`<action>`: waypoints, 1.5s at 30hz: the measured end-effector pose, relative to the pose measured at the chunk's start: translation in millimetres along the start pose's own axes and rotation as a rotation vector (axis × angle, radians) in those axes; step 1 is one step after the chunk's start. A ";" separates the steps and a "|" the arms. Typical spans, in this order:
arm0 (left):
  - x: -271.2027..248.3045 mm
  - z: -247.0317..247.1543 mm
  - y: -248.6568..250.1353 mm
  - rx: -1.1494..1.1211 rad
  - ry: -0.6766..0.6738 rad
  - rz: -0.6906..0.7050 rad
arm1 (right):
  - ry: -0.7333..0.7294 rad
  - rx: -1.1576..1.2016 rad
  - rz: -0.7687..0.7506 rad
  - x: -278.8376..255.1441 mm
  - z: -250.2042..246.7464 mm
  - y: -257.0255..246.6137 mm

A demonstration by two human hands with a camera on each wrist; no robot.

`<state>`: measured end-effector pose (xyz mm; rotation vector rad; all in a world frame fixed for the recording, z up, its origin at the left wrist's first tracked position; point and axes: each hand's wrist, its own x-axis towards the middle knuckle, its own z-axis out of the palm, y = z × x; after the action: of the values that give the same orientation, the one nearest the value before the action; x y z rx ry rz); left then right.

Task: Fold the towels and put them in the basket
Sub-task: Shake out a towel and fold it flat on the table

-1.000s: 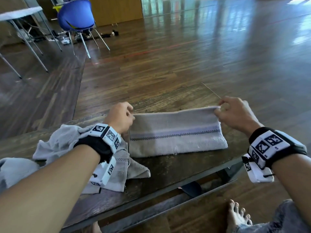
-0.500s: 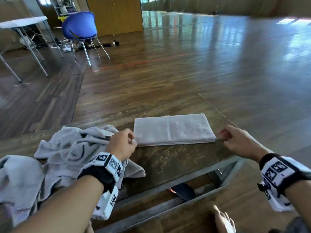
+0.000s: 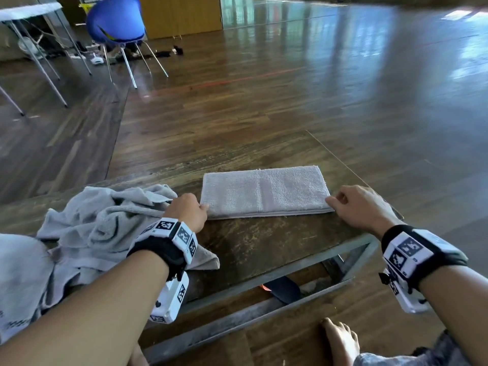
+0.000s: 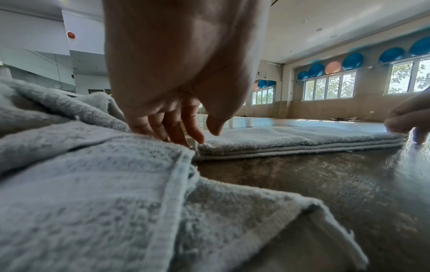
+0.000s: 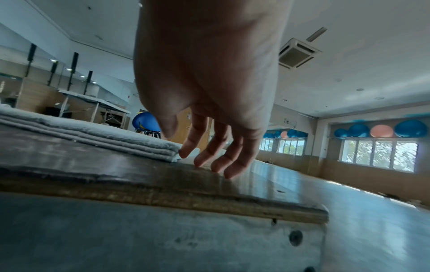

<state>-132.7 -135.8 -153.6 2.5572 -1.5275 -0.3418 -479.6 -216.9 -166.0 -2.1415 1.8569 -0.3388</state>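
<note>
A folded grey towel (image 3: 264, 191) lies flat on the dark wooden table (image 3: 264, 241), its layered edge facing me (image 4: 291, 147). My left hand (image 3: 203, 207) rests at the towel's near left corner; in the left wrist view its fingers (image 4: 197, 136) hang loosely and the index tip touches the corner, pinching nothing. My right hand (image 3: 333, 200) sits at the near right corner, relaxed fingers (image 5: 204, 158) reaching down to the tabletop and the index tip against the towel (image 5: 93, 134). A crumpled pile of grey towels (image 3: 105, 225) lies under my left wrist. No basket is in view.
The table's right edge (image 3: 369, 186) runs just beside my right hand, and its metal frame (image 3: 351, 262) is open below. More cloth (image 3: 18, 273) lies at the far left. A blue chair (image 3: 116, 22) and a white table (image 3: 26, 9) stand far back. My bare foot (image 3: 340, 342) rests under the front edge.
A second ago both hands held the towel's upper edge raised. The towel has since been folded over and laid flat, and both hands have let go and settled at its near corners.
</note>
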 end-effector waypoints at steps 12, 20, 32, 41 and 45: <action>-5.3 -6.1 2.2 -0.044 0.130 0.001 | 0.035 -0.091 0.066 1.5 -12.5 -9.4; -13.5 -8.3 5.7 -0.045 0.222 0.086 | 0.129 -0.065 0.075 -4.3 -16.6 -11.7; -27.6 26.1 11.3 -0.134 -0.041 0.519 | 0.078 -0.182 -0.397 -19.2 20.4 -35.2; -35.3 20.9 12.5 -0.083 0.014 0.534 | -0.107 -0.148 -0.316 -18.8 8.1 -42.9; -41.1 20.3 20.6 -0.062 -0.021 0.547 | -0.079 -0.212 -0.312 -23.4 7.0 -51.3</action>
<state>-174.4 -109.5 -163.3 1.9806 -2.0917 -0.3340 -433.1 -186.6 -153.7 -2.5530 1.5767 -0.1225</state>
